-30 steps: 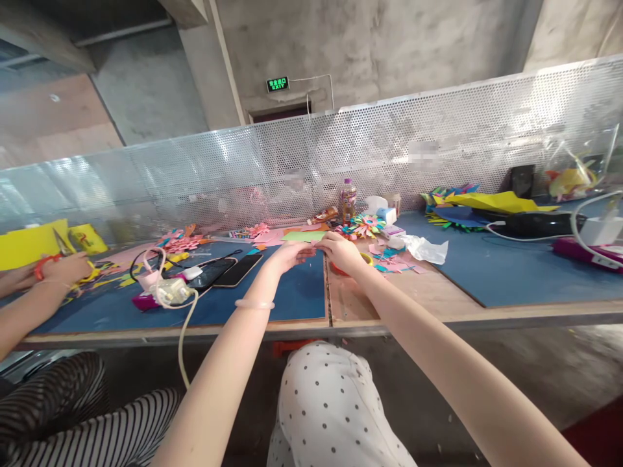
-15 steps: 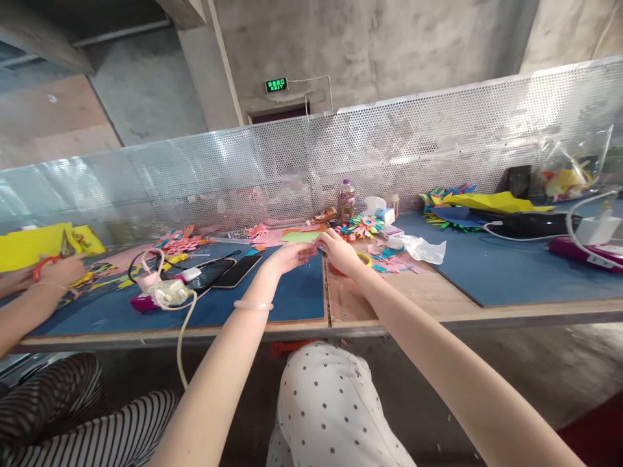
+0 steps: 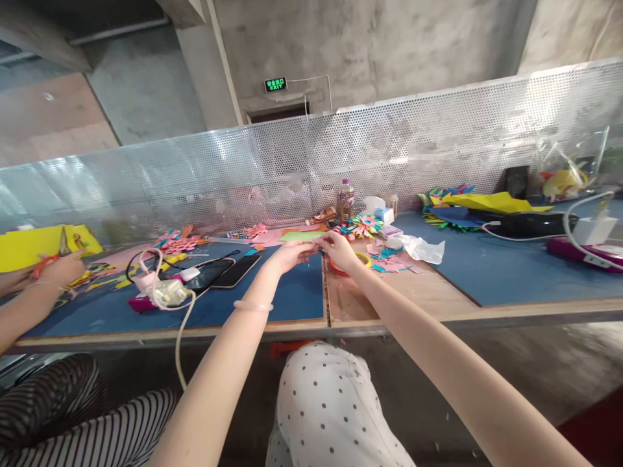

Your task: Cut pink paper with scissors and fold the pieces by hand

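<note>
the perforated metal screen (image 3: pixel 272 155) stood beyond both my hands, running off to either side. the blue-topped table (image 3: pixel 294 298) lay beneath them. well to the right of my hands was a big yellow sheet (image 3: pixel 501 202). the green paper (image 3: pixel 298 237) lay just past my left fingertips; i could not tell if they touched it. my left hand (image 3: pixel 292 255) was half curled, fingers close together, and my right hand (image 3: pixel 339 250) bent in towards it, thumb and fingers drawn to a narrow pinch. whether they held something small between them, i could not tell. far to the left of them, another person's hand (image 3: pixel 68 269) gripped red-handled scissors (image 3: pixel 45 264). beyond my right hand stood a drink bottle (image 3: pixel 346 202). a black phone (image 3: pixel 237 271) lay left of my left hand. a multicoloured paper flower (image 3: pixel 367 226) sat past my right hand, beside the bottle. a yellow ring (image 3: pixel 365 260) showed beside my right wrist, with pink and teal scraps (image 3: pixel 403 262) farther right.
</note>
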`<state>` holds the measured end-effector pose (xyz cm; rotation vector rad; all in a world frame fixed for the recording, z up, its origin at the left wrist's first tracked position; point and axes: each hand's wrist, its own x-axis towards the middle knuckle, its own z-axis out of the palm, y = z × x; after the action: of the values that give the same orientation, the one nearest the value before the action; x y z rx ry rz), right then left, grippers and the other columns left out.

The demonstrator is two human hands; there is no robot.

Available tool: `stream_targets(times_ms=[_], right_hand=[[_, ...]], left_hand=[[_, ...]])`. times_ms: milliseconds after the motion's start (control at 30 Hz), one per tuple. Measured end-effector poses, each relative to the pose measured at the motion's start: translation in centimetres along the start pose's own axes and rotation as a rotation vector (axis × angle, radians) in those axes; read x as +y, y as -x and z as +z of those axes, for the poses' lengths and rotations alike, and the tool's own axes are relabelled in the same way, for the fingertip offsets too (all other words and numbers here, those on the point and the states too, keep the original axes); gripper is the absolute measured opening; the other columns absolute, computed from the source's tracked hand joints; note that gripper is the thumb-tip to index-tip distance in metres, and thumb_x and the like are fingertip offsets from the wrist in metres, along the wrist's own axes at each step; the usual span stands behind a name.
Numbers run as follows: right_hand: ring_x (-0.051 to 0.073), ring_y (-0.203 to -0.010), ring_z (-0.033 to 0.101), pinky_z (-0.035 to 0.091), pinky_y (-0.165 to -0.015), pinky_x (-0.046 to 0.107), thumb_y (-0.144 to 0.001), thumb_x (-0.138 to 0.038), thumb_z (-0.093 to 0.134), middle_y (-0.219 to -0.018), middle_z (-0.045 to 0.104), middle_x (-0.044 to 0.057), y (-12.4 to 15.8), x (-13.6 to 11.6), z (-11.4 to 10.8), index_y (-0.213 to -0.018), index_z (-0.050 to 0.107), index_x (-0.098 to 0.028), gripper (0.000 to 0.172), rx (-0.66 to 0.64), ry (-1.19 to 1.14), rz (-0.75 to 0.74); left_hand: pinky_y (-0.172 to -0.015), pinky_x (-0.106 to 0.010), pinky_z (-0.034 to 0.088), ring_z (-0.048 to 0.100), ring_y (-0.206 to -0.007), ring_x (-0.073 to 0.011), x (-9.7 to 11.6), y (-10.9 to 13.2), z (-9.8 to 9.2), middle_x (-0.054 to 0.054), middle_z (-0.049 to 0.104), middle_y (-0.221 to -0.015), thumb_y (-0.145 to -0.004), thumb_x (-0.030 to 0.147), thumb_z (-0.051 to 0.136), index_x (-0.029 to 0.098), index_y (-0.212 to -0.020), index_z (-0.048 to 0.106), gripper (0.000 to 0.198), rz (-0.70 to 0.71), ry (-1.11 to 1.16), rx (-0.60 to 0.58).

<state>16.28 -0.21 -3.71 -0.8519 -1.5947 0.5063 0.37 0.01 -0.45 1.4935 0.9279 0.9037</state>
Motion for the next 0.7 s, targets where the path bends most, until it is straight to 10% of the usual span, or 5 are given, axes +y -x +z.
stream_targets(times_ms=[700], right_hand=[[0.015,-0.066,0.060,0.047,-0.059,0.026,-0.066,-0.026,0.061,-0.070,0.065,0.003,-0.2,0.6,0.0,-0.072,0.060,-0.015,0.012,0.069,-0.196,0.142]], left_hand=[[-0.073,-0.030,0.042,0.060,-0.093,-0.0222,0.1,0.3,0.5,-0.012,0.067,-0.100,-0.066,0.037,0.067,0.015,-0.096,0.066,0.037,0.029,-0.184,-0.008]])
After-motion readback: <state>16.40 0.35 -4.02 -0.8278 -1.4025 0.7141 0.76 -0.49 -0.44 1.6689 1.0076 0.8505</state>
